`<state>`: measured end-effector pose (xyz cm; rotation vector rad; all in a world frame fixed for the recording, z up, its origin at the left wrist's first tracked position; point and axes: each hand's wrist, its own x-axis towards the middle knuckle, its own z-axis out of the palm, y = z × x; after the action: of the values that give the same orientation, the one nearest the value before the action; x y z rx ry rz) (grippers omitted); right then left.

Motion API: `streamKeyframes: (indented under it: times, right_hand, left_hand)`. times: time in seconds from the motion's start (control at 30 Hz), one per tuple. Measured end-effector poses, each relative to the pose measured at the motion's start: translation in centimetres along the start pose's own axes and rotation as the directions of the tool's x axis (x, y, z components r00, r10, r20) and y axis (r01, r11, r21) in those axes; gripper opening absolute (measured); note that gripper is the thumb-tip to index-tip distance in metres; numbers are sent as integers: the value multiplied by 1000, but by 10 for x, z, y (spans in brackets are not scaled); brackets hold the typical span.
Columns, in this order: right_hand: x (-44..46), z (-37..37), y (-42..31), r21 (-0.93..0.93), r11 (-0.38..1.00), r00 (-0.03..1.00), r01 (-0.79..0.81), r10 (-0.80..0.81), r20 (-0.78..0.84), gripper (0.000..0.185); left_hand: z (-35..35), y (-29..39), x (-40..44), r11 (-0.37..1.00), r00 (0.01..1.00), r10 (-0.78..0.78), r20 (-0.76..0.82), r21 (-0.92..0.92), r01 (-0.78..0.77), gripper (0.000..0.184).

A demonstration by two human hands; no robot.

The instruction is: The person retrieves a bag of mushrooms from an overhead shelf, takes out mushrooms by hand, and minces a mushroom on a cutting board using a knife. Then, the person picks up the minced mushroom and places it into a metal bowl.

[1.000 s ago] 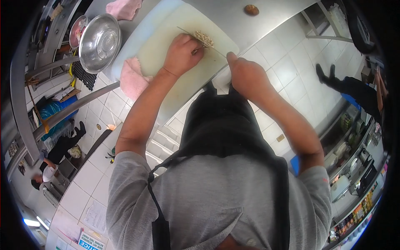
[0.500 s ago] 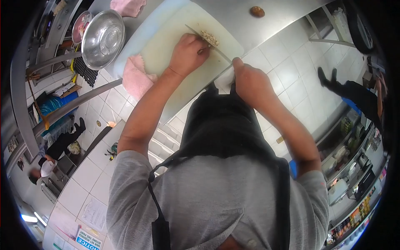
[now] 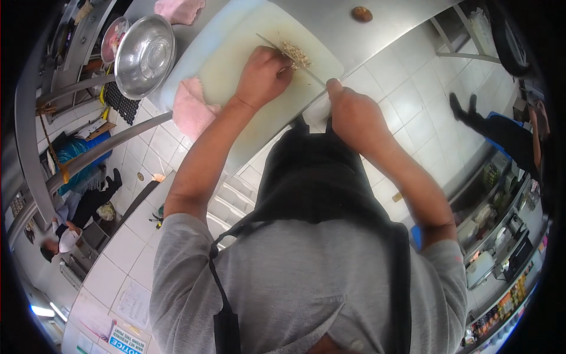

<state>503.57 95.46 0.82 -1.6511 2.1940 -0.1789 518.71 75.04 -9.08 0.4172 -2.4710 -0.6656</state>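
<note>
My right hand (image 3: 355, 113) is wrapped round the handle of a kitchen knife (image 3: 312, 75) at the near edge of the cutting board. The blade runs up and left across the pale board (image 3: 259, 121). Against its near side, my left hand (image 3: 263, 75) rests with fingers curled; whatever lies under the fingertips is hidden. Small light-brown chopped bits (image 3: 298, 55) are heaped along the far side of the blade. A pink cloth (image 3: 193, 110) lies on the board's left edge, near my left forearm.
Left of the board stands a metal colander (image 3: 145, 56), with a smaller bowl (image 3: 113, 39) behind it. Another pink cloth (image 3: 178, 10) and a brown roundish item (image 3: 362, 14) lie on the steel counter (image 3: 407, 13). Other people (image 3: 69, 230) are at the far left and right.
The knife and both hands have shifted slightly left. The chopped bits appear more spread out beyond the blade. At far left, the other person has changed posture a little.
</note>
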Motion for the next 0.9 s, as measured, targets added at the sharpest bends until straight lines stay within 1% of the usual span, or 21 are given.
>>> streamKeyframes:
  times: [0.07,0.17,0.23,0.27,0.37,0.43,0.47,0.53,0.57,0.63,0.67,0.73,0.77,0.83,0.9]
  right_hand:
    - [-2,3,1,-12,1000,1000,-16,16,17,14]
    - [1,-3,-2,-14,1000,999,-8,9,34,14]
    - [-2,-4,-2,29,999,999,14,-13,-29,15]
    - [0,1,-1,30,999,999,16,-15,-28,15]
    - [4,13,6,16,1000,1000,-5,5,-5,15]
    - [5,9,3,40,999,999,-30,28,35,16]
    - [5,9,4,38,999,999,-33,32,29,16]
    - [3,11,3,12,1000,999,-19,19,37,16]
    - [3,11,2,15,1000,999,-15,14,38,16]
    - [3,9,1,2,1000,1000,-11,11,28,15]
    - [6,5,0,1,1000,1000,-8,8,27,15]
    - [9,-6,-2,-28,1000,999,-9,10,40,14]
    - [7,-12,-3,-26,1000,999,-10,11,42,14]
    - [3,-19,-8,-22,1000,1000,7,-7,14,13]
    - [2,-10,-6,-19,999,1000,26,-25,13,13]
  left_hand:
    - [2,4,-1,1000,1000,-5,13,-2,5,15]
    - [3,4,-1,1000,1000,2,-22,3,-2,13]
    - [4,5,-1,1000,999,-13,-43,9,13,13]
    - [4,3,-3,1000,999,-15,-43,10,16,13]
    - [5,5,-4,999,998,-45,-52,-10,45,13]
    - [0,11,-7,997,991,-67,-118,-54,61,15]
    - [-2,13,-6,997,991,-61,-119,-55,55,15]
    - [-7,15,-10,977,967,-192,-166,-130,171,11]
    - [-8,11,-11,977,967,-194,-166,-126,175,11]
    - [-7,2,-10,985,987,-154,-43,-89,150,10]
    - [-8,2,-8,985,987,-154,-46,-87,150,10]
    - [-9,2,-4,988,987,-150,57,-12,151,11]
    - [-7,2,-3,988,987,-151,59,-12,152,11]
    - [-5,0,-1,995,995,-98,27,7,98,8]
    - [-5,0,0,995,995,-100,27,8,100,8]
